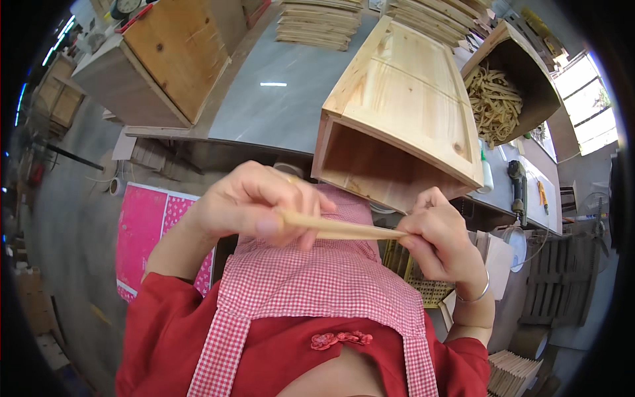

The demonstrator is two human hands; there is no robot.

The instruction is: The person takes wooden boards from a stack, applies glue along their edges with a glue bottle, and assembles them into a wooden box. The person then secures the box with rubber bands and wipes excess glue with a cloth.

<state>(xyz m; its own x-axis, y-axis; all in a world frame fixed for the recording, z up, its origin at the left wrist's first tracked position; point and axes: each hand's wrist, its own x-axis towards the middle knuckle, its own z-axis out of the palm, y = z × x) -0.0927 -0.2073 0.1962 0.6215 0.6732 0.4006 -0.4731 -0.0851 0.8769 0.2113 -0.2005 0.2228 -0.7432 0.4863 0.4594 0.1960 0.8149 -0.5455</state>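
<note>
A flat, pale tan band (350,229) is drawn out between my two hands, above my checked apron (317,281). My left hand (258,202) pinches its left end between thumb and fingers and is a little blurred. At the other end, my right hand (438,231) grips the narrowed tip with curled fingers. Just beyond my hands lies a pale wooden box (403,86), its open end toward me and dark inside. To its right, a cardboard carton (532,73) on its side holds a heap of similar tan bands (493,106).
Stacks of thin wooden boards (317,26) stand at the back of the grey table (264,99). Another wooden box (175,53) sits at the left. On the right are a power tool (517,185), a white bottle (486,175) and an orange cutter (542,196). A yellow crate (430,291) stands low beside me.
</note>
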